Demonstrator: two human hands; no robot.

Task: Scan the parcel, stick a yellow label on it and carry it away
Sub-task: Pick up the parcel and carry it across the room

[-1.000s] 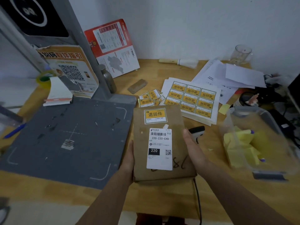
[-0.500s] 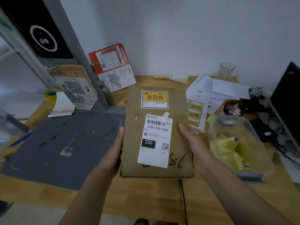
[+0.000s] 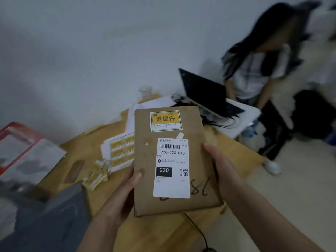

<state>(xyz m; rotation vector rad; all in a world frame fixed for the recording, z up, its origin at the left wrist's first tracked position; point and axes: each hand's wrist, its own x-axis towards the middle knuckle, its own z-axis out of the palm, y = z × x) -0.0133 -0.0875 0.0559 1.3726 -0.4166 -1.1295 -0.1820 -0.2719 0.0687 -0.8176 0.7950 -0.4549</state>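
A flat brown parcel (image 3: 198, 148) is lifted above the wooden table, face up. A yellow label (image 3: 165, 120) is stuck near its top edge, and a white shipping label (image 3: 171, 168) with a barcode sits in its middle. My left hand (image 3: 125, 193) grips the parcel's left edge with the thumb on top. My right hand (image 3: 223, 170) grips the right edge. A sheet of yellow labels (image 3: 120, 151) lies on the table behind the parcel, with loose yellow labels (image 3: 96, 173) beside it.
The grey scanner mat (image 3: 60, 220) is at the lower left. A red-and-white leaflet (image 3: 21, 151) leans at the left. A black laptop (image 3: 205, 91) stands at the table's far right, a seated person (image 3: 258, 70) behind it. A black cable (image 3: 198, 230) runs under the parcel.
Both hands lifted the parcel off the table and carried it to the right. My view swung right, so the laptop and the seated person came into sight and the scanner post left it.
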